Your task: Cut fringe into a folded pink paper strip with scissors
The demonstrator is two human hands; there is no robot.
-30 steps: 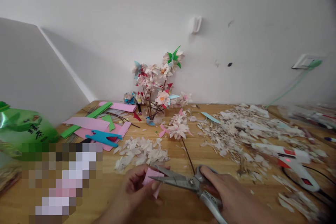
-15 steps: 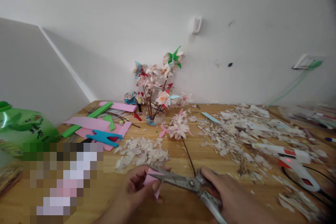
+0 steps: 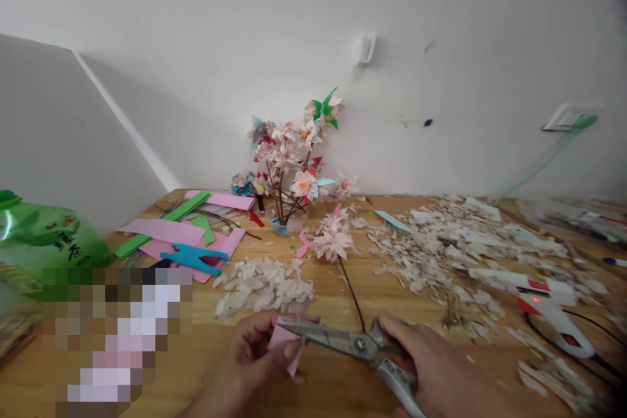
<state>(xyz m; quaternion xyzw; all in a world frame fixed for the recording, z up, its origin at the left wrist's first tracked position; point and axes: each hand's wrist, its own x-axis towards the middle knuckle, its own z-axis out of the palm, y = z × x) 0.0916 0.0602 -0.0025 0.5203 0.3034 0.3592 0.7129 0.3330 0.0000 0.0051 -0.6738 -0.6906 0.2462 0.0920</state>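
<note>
Apparent cutting step: my left hand [image 3: 257,347] pinches the pink paper [image 3: 283,334] above the surface [image 3: 330,294]; my right hand [image 3: 425,351] grips the scissors [image 3: 337,341], blades at the paper. Continuing seems to call for steady paper.

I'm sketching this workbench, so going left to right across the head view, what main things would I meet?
Green packet → blue paper → left hand → scissors → right hand → white-and-red glue gun.
</note>
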